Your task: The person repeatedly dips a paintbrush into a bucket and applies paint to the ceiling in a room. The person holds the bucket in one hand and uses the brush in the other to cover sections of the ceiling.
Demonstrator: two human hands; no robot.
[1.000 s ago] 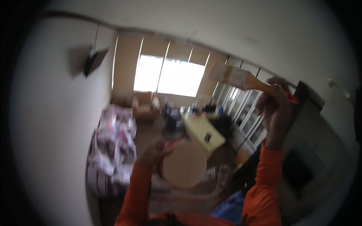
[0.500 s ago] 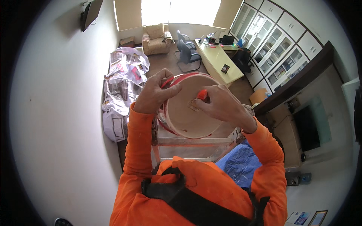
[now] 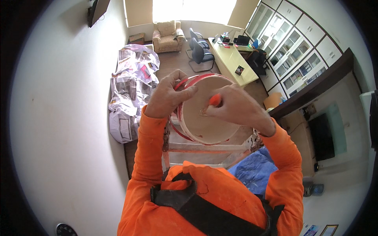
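Note:
A round bucket (image 3: 197,131) with a pale, cream-coloured inside and a red-streaked rim is tilted toward me at chest height. My left hand (image 3: 170,94) grips its left rim, thumb inside and fingers wrapped over the outer edge. My right hand (image 3: 236,106) is closed around a tool with an orange handle (image 3: 215,100), held over the bucket's mouth. The tool's tan lower end shows just under the fingers, against the pale inside; its exact kind is hidden by the hand.
Below the bucket are the rungs of a worn stepladder (image 3: 197,148). Blue sheeting (image 3: 252,169) lies at right. Plastic-covered furniture (image 3: 130,94) lines the white wall (image 3: 67,118) at left. Beyond stand a desk (image 3: 228,61), chairs (image 3: 201,55), an armchair (image 3: 168,39) and glass-fronted cabinets (image 3: 293,49).
The whole view has shifted slightly, so the room and my arms sit a little further right. The right hand has turned slightly over the bucket; both grips are unchanged.

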